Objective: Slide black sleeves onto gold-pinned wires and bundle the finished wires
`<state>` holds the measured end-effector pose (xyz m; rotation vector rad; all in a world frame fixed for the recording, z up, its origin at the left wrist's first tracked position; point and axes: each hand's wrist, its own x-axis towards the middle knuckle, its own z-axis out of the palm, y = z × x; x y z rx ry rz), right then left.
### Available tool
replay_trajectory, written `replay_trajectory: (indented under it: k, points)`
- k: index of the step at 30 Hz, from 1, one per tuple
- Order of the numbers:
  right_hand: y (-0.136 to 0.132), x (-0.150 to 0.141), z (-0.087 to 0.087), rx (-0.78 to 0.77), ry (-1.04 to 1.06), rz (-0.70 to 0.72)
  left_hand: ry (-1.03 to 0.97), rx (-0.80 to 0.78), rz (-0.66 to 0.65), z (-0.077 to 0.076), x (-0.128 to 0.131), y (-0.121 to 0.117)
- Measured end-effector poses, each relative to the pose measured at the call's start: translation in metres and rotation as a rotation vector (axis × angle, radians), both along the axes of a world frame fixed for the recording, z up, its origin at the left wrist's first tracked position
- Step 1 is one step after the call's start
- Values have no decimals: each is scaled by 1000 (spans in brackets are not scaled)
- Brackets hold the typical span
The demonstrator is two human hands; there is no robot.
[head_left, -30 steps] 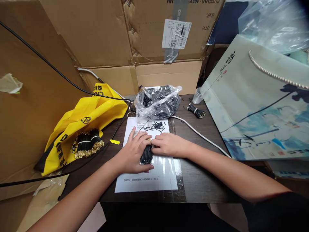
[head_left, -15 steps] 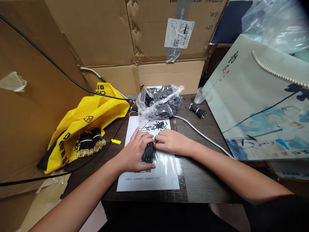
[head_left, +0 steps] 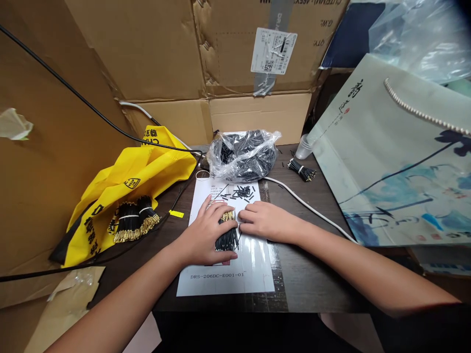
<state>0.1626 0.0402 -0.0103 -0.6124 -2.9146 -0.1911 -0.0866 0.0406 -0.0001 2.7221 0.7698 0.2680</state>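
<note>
My left hand (head_left: pixel 206 230) is curled around a bundle of short black wires with gold tips (head_left: pixel 227 240), which lies on a printed sheet (head_left: pixel 224 284). Its thumb is at the lower end and its fingers cross the upper part. Just right of the bundle is my right hand (head_left: pixel 263 221), its fingers bent and pinched together near the wire ends; what they hold, if anything, is too small to make out. Small black sleeve-like pieces (head_left: pixel 243 192) are scattered on the sheet beyond both hands.
Behind the sheet sits a clear plastic bag of black pieces (head_left: pixel 245 154). Tied wire bundles (head_left: pixel 132 220) rest on a yellow bag (head_left: pixel 147 166) at left. Another tied bundle (head_left: pixel 301 169), a plastic cup (head_left: pixel 304 146) and a large paper bag (head_left: pixel 397 162) are at right. Cables cross the table.
My right hand has drawn slightly away from the bundle to the right. The left fingers have shifted, and the gold tips now show between them.
</note>
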Motion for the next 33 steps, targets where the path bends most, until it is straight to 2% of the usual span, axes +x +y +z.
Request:
replay_trajectory:
  k: [6,15,18,21,25,29,33]
  points:
    - [-9,8,2,-16,-19,-37,2,-11,1,2,0,0]
    - [-19,18,0,-16,-33,-144,14,27,-6,-4,-1,1]
    - [-21,26,0,-26,78,-195,-13,48,0,-3,-4,1]
    - [-22,25,-2,-33,227,-236,-90,137,-3,2,-1,-3]
    - [-21,12,-2,-47,439,-257,-139,216,44,15,17,-9]
    - [-15,5,-1,-74,682,-247,-148,172,133,24,41,-4]
    - [-12,8,-8,-132,820,-246,-232,117,152,19,52,7]
